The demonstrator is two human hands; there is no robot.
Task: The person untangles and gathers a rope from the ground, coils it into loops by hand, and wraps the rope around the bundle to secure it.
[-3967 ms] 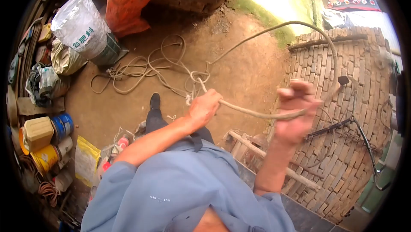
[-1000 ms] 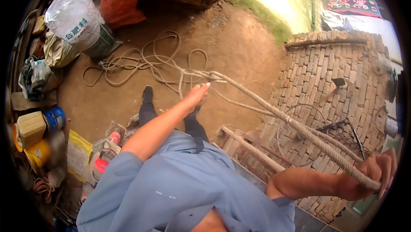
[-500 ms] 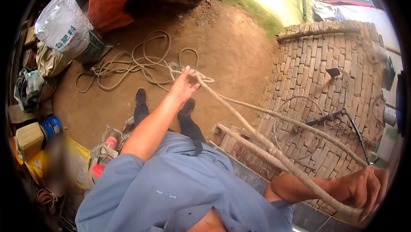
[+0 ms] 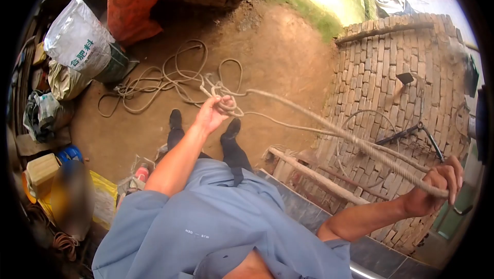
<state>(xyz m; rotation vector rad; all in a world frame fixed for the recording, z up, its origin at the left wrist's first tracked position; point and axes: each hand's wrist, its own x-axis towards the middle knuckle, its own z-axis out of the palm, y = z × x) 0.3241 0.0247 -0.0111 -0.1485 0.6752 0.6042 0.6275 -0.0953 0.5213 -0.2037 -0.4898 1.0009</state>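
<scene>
A long beige rope [image 4: 355, 140] stretches across my view between my two hands. My left hand [image 4: 213, 113], in front of my legs, is closed around small loops of it, fingers curled. Far out to the right, my right hand [image 4: 437, 180] grips the rope, with two strands running from it toward the left. Beyond my left hand the rest lies on the dirt floor in a loose tangle of coils [image 4: 125, 90]. What sits inside my left palm is partly hidden by the fingers.
A white sack [image 4: 77, 32] and an orange sack [image 4: 135, 9] stand at the upper left. A brick-paved patch [image 4: 370, 68] on the right carries a dark metal frame [image 4: 401, 134]. A wooden rail [image 4: 314, 173] lies near my right side; containers [image 4: 42, 173] crowd the lower left.
My right hand has risen in the view, lifting its end of the rope. My left hand has shifted slightly down and left, and its fingers have curled in more around the loops.
</scene>
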